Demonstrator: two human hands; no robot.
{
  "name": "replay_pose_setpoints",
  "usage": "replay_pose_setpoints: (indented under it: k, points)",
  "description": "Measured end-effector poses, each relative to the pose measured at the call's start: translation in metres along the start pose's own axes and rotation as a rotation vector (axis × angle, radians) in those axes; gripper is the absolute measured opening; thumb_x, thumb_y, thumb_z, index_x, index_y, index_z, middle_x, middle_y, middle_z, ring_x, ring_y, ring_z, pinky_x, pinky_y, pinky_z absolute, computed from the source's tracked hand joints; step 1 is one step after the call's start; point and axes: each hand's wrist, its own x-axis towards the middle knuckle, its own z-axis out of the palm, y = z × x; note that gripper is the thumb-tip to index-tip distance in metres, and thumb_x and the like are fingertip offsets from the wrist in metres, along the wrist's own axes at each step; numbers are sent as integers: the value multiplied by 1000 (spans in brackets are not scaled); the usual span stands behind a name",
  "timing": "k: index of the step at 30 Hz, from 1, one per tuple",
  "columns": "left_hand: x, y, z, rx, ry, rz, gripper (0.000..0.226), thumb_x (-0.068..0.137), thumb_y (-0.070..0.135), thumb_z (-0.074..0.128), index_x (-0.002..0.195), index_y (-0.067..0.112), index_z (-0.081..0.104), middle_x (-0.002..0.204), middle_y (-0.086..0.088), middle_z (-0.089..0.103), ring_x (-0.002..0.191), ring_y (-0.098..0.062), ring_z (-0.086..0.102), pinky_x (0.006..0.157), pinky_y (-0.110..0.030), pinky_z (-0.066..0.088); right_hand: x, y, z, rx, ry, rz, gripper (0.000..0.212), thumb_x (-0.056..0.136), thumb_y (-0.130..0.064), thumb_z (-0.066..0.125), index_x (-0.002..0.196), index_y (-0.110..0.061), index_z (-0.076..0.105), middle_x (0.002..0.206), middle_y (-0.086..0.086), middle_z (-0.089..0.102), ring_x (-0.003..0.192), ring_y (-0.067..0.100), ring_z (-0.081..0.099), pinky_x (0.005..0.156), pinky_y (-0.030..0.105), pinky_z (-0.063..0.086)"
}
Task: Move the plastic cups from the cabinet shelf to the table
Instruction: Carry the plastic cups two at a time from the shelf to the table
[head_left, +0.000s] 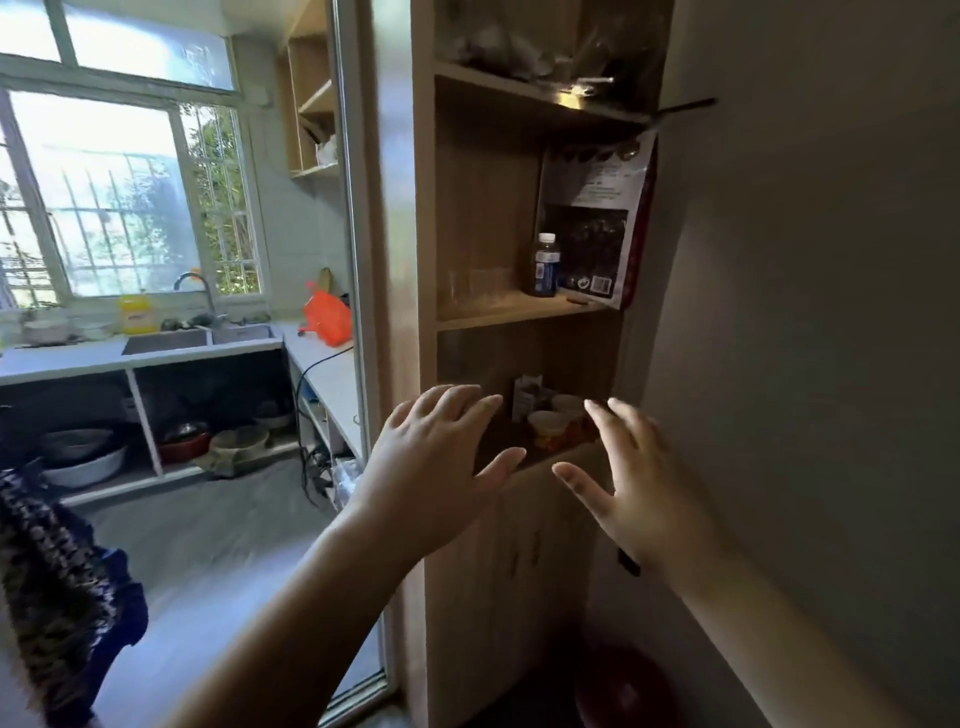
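Observation:
Clear plastic cups (480, 286) stand on the left part of the middle shelf (498, 314) of the wooden cabinet; they are faint and blurred. My left hand (431, 467) and my right hand (639, 483) are raised side by side in front of the lower shelf, below the cups. Both hands have their fingers spread and hold nothing. Neither hand touches the cups or the cabinet. No table is in view.
A small bottle (544, 265) and a dark food bag (597, 228) stand right of the cups. The lower shelf holds tubs (548, 428) and a small carton (527, 397). A wall (805, 260) is close on the right. The kitchen counter with a sink (197, 340) lies left.

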Motion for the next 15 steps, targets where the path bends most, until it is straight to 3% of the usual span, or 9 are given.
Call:
replay_pose_setpoints:
  k: [9, 15]
  points:
    - [125, -86, 68, -6, 26, -14, 58, 85, 60, 36, 134, 29, 40, 139, 5, 46, 128, -15, 37, 103, -36, 30, 171, 24, 61, -66, 15, -73, 81, 79, -69, 27, 142, -19, 24, 149, 4, 29, 136, 17, 22, 107, 33, 25]
    - [188, -121, 107, -49, 102, -34, 56, 85, 58, 41, 131, 27, 44, 135, 5, 51, 125, -16, 42, 100, -36, 36, 242, 42, 97, -106, -11, -167, 77, 80, -72, 25, 141, -26, 27, 146, 1, 35, 134, 16, 27, 102, 29, 27]
